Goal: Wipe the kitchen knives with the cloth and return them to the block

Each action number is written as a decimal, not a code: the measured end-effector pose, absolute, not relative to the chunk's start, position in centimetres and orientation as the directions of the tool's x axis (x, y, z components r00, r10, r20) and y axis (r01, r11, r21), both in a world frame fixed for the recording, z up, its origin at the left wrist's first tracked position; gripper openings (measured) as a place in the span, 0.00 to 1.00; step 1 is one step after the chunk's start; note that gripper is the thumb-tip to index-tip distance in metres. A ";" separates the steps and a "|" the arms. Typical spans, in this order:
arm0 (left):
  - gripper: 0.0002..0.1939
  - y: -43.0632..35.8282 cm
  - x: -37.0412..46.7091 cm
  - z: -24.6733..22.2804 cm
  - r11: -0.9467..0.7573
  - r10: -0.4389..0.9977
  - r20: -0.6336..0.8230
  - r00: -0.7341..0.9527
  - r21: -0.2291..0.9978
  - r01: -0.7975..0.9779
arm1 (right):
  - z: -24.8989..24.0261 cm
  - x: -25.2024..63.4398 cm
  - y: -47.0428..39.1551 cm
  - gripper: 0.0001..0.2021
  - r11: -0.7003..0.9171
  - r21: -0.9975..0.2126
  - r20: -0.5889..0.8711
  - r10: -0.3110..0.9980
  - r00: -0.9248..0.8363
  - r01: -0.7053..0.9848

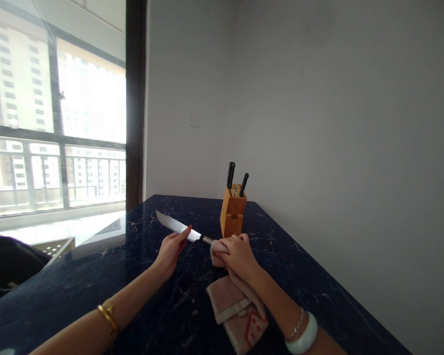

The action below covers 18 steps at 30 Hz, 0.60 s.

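Observation:
A kitchen knife (pixel 173 226) with a broad, shiny blade is held above the dark table, its tip to the far left. My left hand (pixel 172 250) pinches the blade near its heel, thumb on the upper face and fingers beneath. Wrapped round the handle is a pink towel (pixel 229 296), and my right hand (pixel 240 254) is closed over it. A short metal part of the handle shows between cloth and blade; the rest is hidden. The towel's loose end hangs down toward me, with a red pattern and pale trim.
Just beyond my right hand, a wooden knife block (pixel 233 214) stands upright, with black-handled knives (pixel 231 175) in its slots. The dark blue marbled table (pixel 140 296) reaches the grey wall (pixel 336 148) on the right. A black object (pixel 7 261) lies past the left edge, near the window.

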<state>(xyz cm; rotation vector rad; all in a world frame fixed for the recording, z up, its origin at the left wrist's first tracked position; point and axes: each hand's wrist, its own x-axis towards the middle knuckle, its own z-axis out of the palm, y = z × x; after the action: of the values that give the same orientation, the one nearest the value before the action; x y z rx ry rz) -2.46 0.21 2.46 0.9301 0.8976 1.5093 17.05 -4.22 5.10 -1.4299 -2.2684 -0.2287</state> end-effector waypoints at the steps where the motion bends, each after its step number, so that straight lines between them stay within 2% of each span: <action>1: 0.17 0.3 -2.5 2.4 -0.115 0.992 0.082 -0.099 0.909 -0.400 | 5.1 17.0 -4.2 0.10 0.453 -0.095 0.456 0.812 -0.366 0.886; 18: 0.17 0.7 -2.8 2.2 -0.118 0.991 0.082 -0.108 0.913 -0.391 | 5.1 17.0 -4.3 0.09 0.464 -0.095 0.450 0.809 -0.378 0.881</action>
<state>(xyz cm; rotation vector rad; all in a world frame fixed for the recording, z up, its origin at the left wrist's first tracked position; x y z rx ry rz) -2.76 0.70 2.15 0.9276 0.9129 1.5145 16.95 -4.28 5.07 -1.4128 -2.2814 -0.2218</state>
